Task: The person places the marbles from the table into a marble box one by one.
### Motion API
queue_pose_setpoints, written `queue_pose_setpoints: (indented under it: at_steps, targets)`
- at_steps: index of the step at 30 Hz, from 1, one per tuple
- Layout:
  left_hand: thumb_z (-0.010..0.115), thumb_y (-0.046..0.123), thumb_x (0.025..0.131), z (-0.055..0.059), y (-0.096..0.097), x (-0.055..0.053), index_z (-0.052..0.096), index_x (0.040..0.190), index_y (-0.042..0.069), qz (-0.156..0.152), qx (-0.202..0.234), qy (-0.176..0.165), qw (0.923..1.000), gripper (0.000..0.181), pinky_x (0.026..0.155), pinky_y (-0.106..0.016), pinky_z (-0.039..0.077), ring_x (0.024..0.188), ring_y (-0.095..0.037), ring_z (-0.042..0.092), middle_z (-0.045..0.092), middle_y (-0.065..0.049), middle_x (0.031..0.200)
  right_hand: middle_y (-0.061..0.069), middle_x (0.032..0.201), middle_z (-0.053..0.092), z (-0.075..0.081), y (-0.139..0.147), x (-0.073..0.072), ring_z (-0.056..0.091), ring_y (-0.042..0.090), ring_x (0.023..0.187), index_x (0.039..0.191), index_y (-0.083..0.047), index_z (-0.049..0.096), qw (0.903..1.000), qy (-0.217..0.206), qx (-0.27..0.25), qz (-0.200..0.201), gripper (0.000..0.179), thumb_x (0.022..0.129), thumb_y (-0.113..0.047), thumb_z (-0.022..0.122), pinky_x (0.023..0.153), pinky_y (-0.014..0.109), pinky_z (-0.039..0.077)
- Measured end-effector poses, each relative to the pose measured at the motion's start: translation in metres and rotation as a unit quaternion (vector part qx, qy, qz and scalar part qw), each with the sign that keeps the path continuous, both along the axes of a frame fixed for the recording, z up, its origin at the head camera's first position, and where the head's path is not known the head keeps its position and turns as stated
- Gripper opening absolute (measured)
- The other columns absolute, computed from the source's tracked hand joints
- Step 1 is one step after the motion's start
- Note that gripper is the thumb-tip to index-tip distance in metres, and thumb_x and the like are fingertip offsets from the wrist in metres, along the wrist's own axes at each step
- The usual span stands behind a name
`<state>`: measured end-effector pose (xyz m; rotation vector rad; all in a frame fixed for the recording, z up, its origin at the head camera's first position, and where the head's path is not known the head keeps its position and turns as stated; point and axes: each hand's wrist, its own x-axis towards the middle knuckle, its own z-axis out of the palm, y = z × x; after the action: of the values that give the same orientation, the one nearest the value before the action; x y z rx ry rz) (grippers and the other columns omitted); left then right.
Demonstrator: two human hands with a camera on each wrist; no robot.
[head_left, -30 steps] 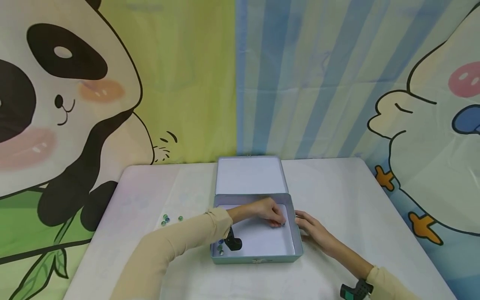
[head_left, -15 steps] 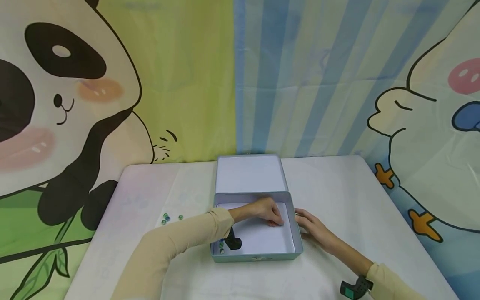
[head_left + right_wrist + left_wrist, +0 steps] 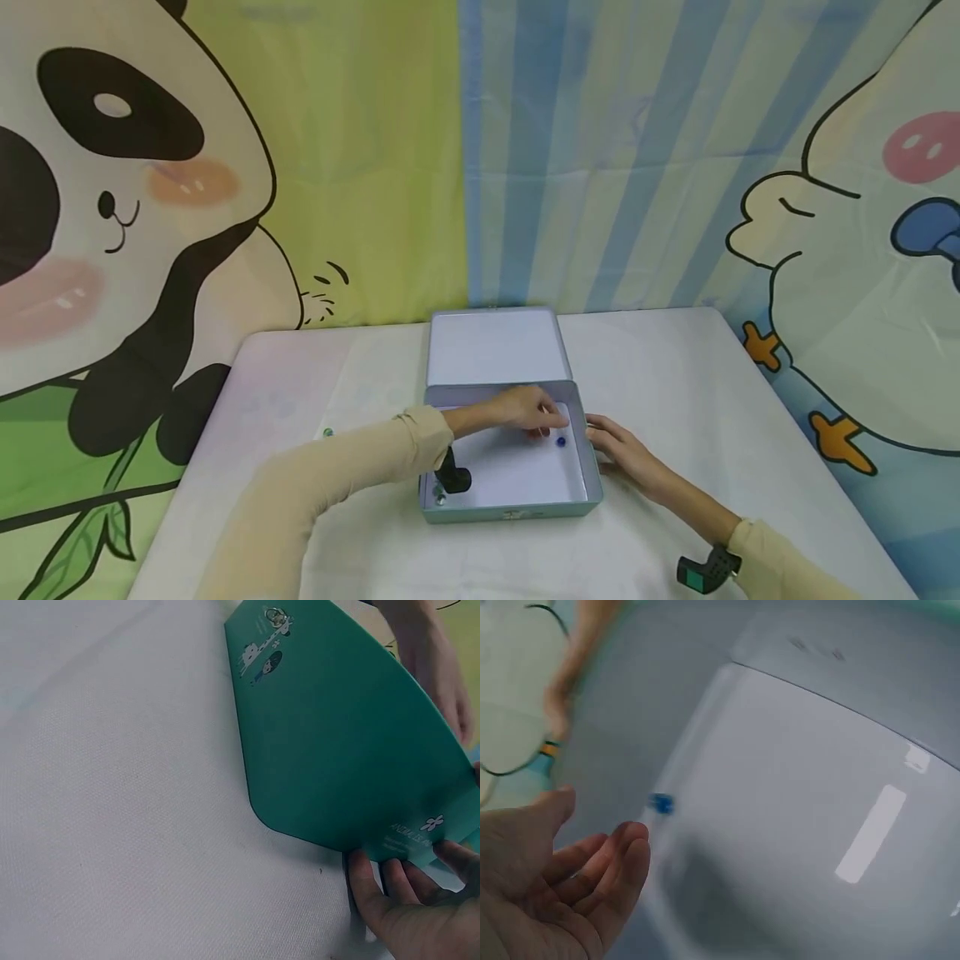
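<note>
A blue marble (image 3: 561, 442) lies on the pale floor of the tin box (image 3: 480, 517), near its right wall. My left hand (image 3: 528, 410) is inside the box just behind the marble, with loosely bent, empty fingers. In the left wrist view a gap shows between the fingertips and the blurred marble (image 3: 661, 803). My right hand (image 3: 626, 454) touches the outside of the box's right wall with extended fingers; the right wrist view shows its fingertips at the bottom edge of the green printed side (image 3: 337, 735). More marbles (image 3: 440, 500) sit in the box's front left corner, partly hidden.
The box's lid (image 3: 495, 346) stands raised at the back. On the white table (image 3: 652, 367), left of the box, a green marble (image 3: 327, 432) shows behind my left sleeve (image 3: 360, 462). Printed curtains (image 3: 375, 167) hang behind the table.
My left hand has let go of the blue marble, and its fingers have opened and drawn back slightly. The left sleeve now covers more of the table marbles. My right hand stays at the box.
</note>
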<state>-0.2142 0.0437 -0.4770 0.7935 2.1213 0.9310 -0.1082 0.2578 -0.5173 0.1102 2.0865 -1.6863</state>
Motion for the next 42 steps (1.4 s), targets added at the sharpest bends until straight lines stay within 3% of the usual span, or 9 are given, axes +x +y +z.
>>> queue_pose_setpoints:
  at_steps: [6, 12, 20, 25, 28, 30, 35, 38, 42]
  targets:
    - [0.059, 0.03, 0.097, 0.067, -0.051, -0.009, 0.067, 0.116, 0.005, 0.013, 0.039, -0.032, 0.9986, 0.032, 0.079, -0.041, 0.06, 0.09, -0.035, 0.071, 0.073, -0.018, 0.098, 0.022, 0.154, 0.032, -0.002, -0.002, 0.0, 0.032, 0.043, 0.142, 0.15, -0.006, 0.028, 0.9999, 0.0, -0.011, -0.001, 0.062, 0.101, -0.04, 0.045, 0.107, 0.053, 0.043]
    - [0.059, 0.027, 0.097, 0.083, -0.123, -0.003, 0.068, 0.113, 0.007, 0.053, 0.061, -0.048, 0.9956, 0.026, 0.074, -0.034, 0.06, 0.081, -0.023, 0.071, 0.072, -0.017, 0.096, 0.023, 0.154, 0.031, -0.001, 0.0, 0.0, 0.033, 0.044, 0.141, 0.15, -0.006, 0.028, 0.9998, 0.01, -0.015, 0.013, 0.061, 0.102, -0.039, 0.044, 0.107, 0.054, 0.043]
    - [0.059, 0.027, 0.097, 0.068, -0.214, 0.017, 0.062, 0.123, 0.003, 0.133, 0.067, -0.071, 0.9863, 0.035, 0.077, -0.038, 0.06, 0.084, -0.025, 0.07, 0.072, -0.012, 0.094, 0.023, 0.154, 0.031, 0.003, 0.0, -0.001, 0.031, 0.044, 0.141, 0.151, -0.006, 0.027, 0.9997, 0.006, -0.016, 0.02, 0.061, 0.102, -0.039, 0.043, 0.107, 0.055, 0.043]
    - [0.059, 0.027, 0.097, 0.063, -0.252, 0.024, 0.059, 0.124, 0.001, 0.181, 0.073, -0.059, 0.979, 0.038, 0.079, -0.035, 0.06, 0.083, -0.017, 0.069, 0.072, -0.007, 0.094, 0.023, 0.154, 0.031, 0.002, -0.001, -0.001, 0.029, 0.046, 0.142, 0.15, -0.006, 0.026, 0.9999, 0.002, -0.009, 0.006, 0.062, 0.102, -0.04, 0.043, 0.106, 0.057, 0.043]
    - [0.06, 0.027, 0.097, 0.056, -0.272, 0.029, 0.06, 0.123, 0.0, 0.201, 0.062, -0.011, 0.9776, 0.037, 0.076, -0.031, 0.059, 0.083, -0.017, 0.069, 0.072, -0.009, 0.095, 0.023, 0.154, 0.031, 0.0, -0.003, -0.001, 0.028, 0.046, 0.142, 0.15, -0.005, 0.027, 0.9999, 0.001, -0.014, 0.002, 0.061, 0.102, -0.039, 0.043, 0.105, 0.058, 0.043]
    - [0.06, 0.025, 0.097, 0.047, -0.284, 0.032, 0.064, 0.119, 0.004, 0.21, 0.036, 0.056, 0.9754, 0.031, 0.073, -0.025, 0.058, 0.083, -0.015, 0.068, 0.072, -0.009, 0.097, 0.024, 0.153, 0.032, 0.0, -0.004, 0.0, 0.028, 0.046, 0.142, 0.15, -0.005, 0.027, 0.9998, 0.001, -0.018, 0.001, 0.061, 0.102, -0.039, 0.043, 0.105, 0.057, 0.043]
    - [0.066, 0.014, 0.092, 0.014, -0.312, 0.042, 0.071, 0.105, 0.007, 0.244, -0.041, 0.219, 0.9437, 0.016, 0.068, -0.019, 0.053, 0.082, -0.011, 0.065, 0.074, -0.005, 0.096, 0.025, 0.154, 0.031, 0.0, -0.004, 0.001, 0.027, 0.047, 0.143, 0.15, -0.005, 0.027, 0.9998, 0.0, -0.022, 0.003, 0.061, 0.102, -0.039, 0.043, 0.106, 0.057, 0.043]
    - [0.07, 0.01, 0.088, -0.009, -0.323, 0.049, 0.073, 0.102, 0.006, 0.259, -0.064, 0.249, 0.9311, 0.015, 0.067, -0.019, 0.053, 0.081, -0.011, 0.064, 0.073, -0.003, 0.094, 0.025, 0.154, 0.031, 0.001, -0.003, 0.001, 0.026, 0.047, 0.143, 0.15, -0.005, 0.027, 0.9998, 0.002, -0.017, 0.004, 0.061, 0.102, -0.039, 0.043, 0.106, 0.058, 0.042]
    - [0.072, 0.011, 0.086, -0.029, -0.331, 0.056, 0.074, 0.102, 0.01, 0.268, -0.081, 0.259, 0.9243, 0.015, 0.065, -0.019, 0.051, 0.078, -0.007, 0.062, 0.072, 0.001, 0.091, 0.024, 0.154, 0.031, 0.003, -0.001, 0.0, 0.026, 0.047, 0.143, 0.15, -0.006, 0.027, 0.9999, 0.004, -0.009, 0.006, 0.06, 0.102, -0.039, 0.043, 0.106, 0.059, 0.042]
